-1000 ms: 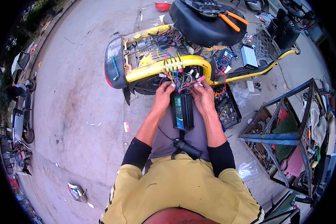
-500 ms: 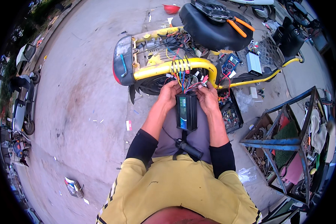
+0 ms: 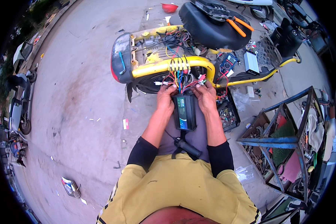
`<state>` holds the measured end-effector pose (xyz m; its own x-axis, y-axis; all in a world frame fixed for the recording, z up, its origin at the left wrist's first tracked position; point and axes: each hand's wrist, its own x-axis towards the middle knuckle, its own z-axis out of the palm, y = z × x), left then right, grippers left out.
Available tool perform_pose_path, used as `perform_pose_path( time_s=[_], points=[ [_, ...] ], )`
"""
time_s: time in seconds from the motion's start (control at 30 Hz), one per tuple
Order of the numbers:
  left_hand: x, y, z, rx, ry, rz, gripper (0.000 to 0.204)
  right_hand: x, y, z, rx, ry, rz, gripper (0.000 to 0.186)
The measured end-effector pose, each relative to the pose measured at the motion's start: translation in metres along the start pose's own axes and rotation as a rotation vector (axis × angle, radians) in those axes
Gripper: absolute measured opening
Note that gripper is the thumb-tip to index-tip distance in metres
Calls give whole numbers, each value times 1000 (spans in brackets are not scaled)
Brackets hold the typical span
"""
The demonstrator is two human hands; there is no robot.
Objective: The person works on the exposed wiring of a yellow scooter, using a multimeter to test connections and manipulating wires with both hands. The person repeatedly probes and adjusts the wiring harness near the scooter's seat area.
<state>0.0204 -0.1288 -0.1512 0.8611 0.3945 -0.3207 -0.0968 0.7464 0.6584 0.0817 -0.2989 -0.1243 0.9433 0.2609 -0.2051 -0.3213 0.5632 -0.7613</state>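
Observation:
A black finned motor controller (image 3: pixel 185 112) with a coloured label rests between my thighs. Its bundle of coloured wires (image 3: pixel 180 83) fans out toward the yellow scooter frame (image 3: pixel 164 68). My left hand (image 3: pixel 165 99) is closed on wires at the left of the bundle, and a white connector (image 3: pixel 161 83) sticks out past its fingers. On the other side, my right hand (image 3: pixel 206 98) pinches wires with red and white connectors (image 3: pixel 202 78). Fingertips of both hands are partly hidden among the wires. A black throttle grip (image 3: pixel 189 148) on a cable lies on my lap below the controller.
A black seat (image 3: pixel 209 28) with orange-handled pliers (image 3: pixel 239 27) lies across the scooter. A multimeter (image 3: pixel 228 62) and silver box (image 3: pixel 251 62) sit on its footboard. Right of me are a black parts tray (image 3: pixel 227 112) and a blue metal rack (image 3: pixel 276 142) full of scrap.
My left hand has shifted slightly left and down, spreading wires outward, and the white connector now shows beyond it. My right hand stays at the right-hand wires. The view has moved a little.

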Motion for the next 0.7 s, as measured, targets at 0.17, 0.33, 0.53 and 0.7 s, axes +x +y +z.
perform_pose_path(
  time_s=[0.17, 0.33, 0.53, 0.7],
  points=[
    [-17, 12, 15, -36, 61, 80, 39, 2, 6, -2, -7, -32, -3, 50],
    [-11, 6, -3, -12, -8, 44, 29, -2, 4, 2, -89, 26, -42, 55],
    [-18, 23, 24, -4, 40, 55, 35, -43, -8, 27, -847, 62, -593, 29],
    [2, 21, 16, 81, -3, -1, 45, -152, -83, 131, -701, -730, -1029, 24]
  ],
)
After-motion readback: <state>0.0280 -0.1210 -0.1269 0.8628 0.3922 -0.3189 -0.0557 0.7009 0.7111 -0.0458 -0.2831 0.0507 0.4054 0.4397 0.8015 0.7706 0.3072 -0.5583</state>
